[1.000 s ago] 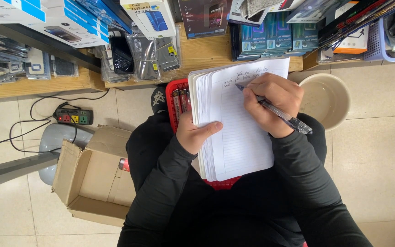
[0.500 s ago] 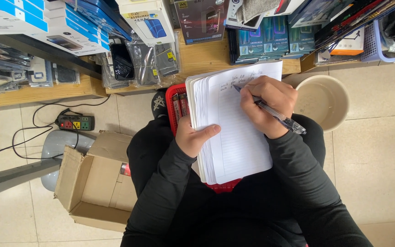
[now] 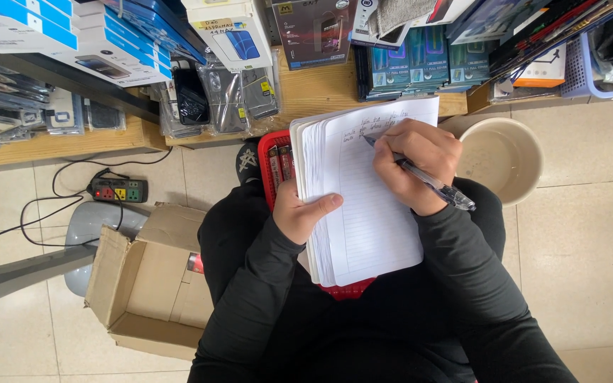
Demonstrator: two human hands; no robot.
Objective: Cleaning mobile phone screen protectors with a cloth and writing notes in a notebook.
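A thick lined notebook (image 3: 370, 213) lies open on my lap, resting on a red basket (image 3: 272, 159). My left hand (image 3: 299, 213) grips its left edge, thumb on the page. My right hand (image 3: 416, 163) holds a clear pen (image 3: 427, 181) with its tip on the top lines of the page, where a few handwritten lines show. Both arms are in black sleeves.
An open cardboard box (image 3: 147, 284) sits on the tiled floor at my left, beside a power strip (image 3: 118, 190) with cables. A beige round bowl (image 3: 501, 156) stands at my right. Low wooden shelves (image 3: 313, 89) ahead carry boxed and bagged phone accessories. A lilac basket (image 3: 594, 64) sits far right.
The pen hand has shifted slightly along the top lines of the page. The left hand keeps its hold on the notebook; the view has drifted a little.
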